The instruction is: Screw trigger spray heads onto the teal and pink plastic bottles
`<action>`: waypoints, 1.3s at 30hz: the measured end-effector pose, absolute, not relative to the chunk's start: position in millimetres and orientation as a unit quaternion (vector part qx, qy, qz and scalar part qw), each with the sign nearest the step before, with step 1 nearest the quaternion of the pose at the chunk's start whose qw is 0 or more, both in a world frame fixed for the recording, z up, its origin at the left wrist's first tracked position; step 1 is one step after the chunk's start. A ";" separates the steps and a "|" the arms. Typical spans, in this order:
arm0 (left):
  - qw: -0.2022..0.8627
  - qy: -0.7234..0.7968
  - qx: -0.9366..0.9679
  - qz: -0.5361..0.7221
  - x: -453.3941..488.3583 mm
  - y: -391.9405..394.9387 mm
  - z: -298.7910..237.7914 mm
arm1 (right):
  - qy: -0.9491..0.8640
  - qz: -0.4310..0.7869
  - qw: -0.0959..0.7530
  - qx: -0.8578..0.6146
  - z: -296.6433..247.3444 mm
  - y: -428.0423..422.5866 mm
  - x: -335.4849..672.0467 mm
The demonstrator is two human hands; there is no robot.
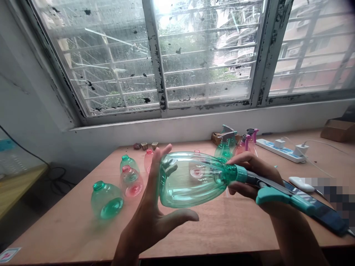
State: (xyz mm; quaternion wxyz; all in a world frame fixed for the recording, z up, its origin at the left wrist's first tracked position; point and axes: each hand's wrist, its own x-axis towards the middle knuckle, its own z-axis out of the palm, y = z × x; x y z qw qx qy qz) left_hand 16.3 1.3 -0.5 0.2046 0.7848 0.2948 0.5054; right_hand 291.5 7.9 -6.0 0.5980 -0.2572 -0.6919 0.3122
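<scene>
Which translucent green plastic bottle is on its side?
The trigger-topped green bottle, held sideways between the left hand and right hand; the other green bottles stand upright on the brown wooden table.

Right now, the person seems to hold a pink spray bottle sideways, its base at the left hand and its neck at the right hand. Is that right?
Not quite: in the head view, the spray bottle is green, not pink. It is held sideways, its base at the left hand and its neck at the right hand.
</scene>
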 end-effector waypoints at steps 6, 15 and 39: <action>0.184 0.288 0.782 0.521 16.4 1.1 5.5 | -0.705 0.299 0.584 -0.267 -6.3 7.4 291.3; 0.139 0.191 0.811 0.535 14.8 2.5 6.6 | -0.715 0.290 0.589 -0.242 -5.1 5.6 292.5; 0.086 0.317 0.797 0.507 16.8 1.6 6.1 | -0.694 0.340 0.580 -0.259 -5.2 7.7 292.4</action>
